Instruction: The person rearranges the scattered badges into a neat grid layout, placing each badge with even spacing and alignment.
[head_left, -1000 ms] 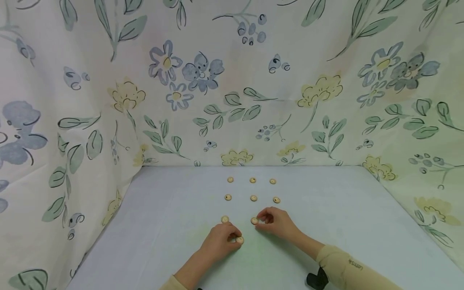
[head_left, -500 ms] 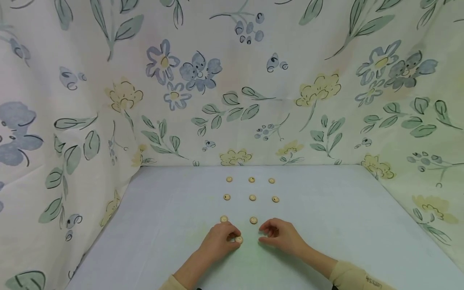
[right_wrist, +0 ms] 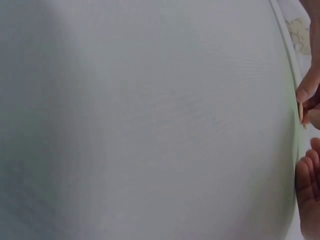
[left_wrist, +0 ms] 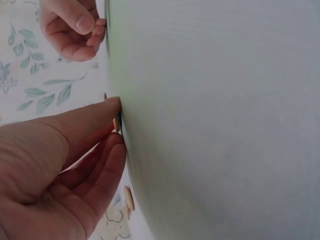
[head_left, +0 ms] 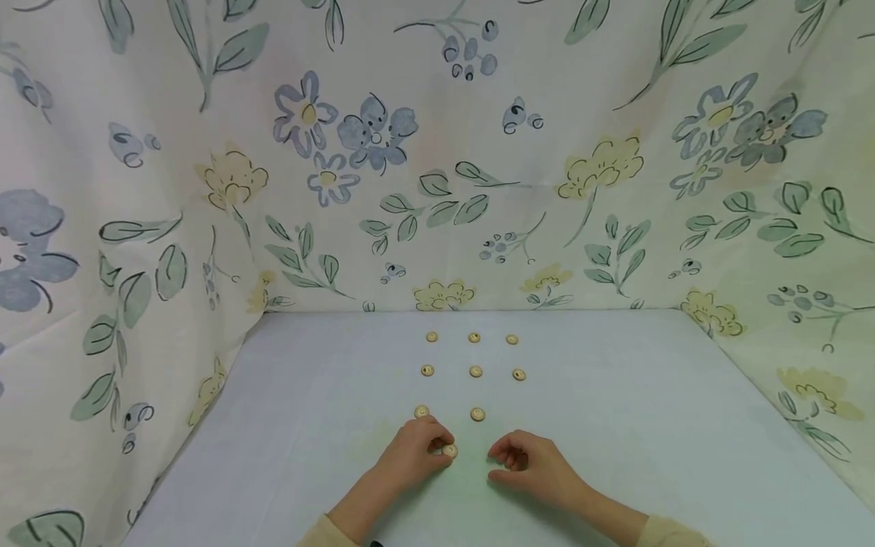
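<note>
With thumb and fingertips, my left hand pinches a small round pale wooden button low at the table surface. In the left wrist view that button shows edge-on between the thumb and fingers. Just beyond my left knuckles lies another wooden button, its near edge close to the hand. My right hand is to the right, fingers loosely curved and holding nothing, apart from the buttons. Nearest ahead of it is a wooden button lying flat.
Farther back, wooden buttons lie in two rows: one row includes a button in its middle, the far row another button. The pale table extends on both sides. A floral cloth hangs behind and along the sides.
My right hand has let go of the middle button in the nearest row and drawn back toward me, slightly rightward. My left hand has kept its place on its button.
</note>
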{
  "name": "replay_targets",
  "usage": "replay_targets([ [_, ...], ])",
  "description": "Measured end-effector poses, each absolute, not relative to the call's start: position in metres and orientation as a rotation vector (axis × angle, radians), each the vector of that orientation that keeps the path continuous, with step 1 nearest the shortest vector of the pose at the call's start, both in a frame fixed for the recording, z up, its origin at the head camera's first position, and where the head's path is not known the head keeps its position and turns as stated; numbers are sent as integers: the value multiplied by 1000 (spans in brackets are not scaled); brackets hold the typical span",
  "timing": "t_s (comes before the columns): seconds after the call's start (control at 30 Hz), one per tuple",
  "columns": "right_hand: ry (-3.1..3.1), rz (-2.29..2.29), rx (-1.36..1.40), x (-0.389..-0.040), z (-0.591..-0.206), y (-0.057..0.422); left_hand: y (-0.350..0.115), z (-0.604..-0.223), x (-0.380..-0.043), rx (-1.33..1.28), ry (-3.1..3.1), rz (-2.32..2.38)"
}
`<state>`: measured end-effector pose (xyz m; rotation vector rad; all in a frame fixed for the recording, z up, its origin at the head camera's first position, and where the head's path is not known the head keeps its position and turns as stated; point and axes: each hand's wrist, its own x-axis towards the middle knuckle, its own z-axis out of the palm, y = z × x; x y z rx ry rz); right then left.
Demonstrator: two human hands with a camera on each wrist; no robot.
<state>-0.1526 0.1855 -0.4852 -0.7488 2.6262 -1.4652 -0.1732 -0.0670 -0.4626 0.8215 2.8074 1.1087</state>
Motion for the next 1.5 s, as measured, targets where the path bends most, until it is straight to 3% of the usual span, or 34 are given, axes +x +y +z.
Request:
replay_targets([
  [0.87,2637,-1482,-752,-141,-483,188,-53,-455,-179,819,2736,1093],
  [1.2,2602,-1524,-928,-135,-485,188,-6,-440,-198,967,2755,984],
  [1.5,2579,-1541,-1065,-131,-484,186,38,-449,-221,1011,2777,900],
])
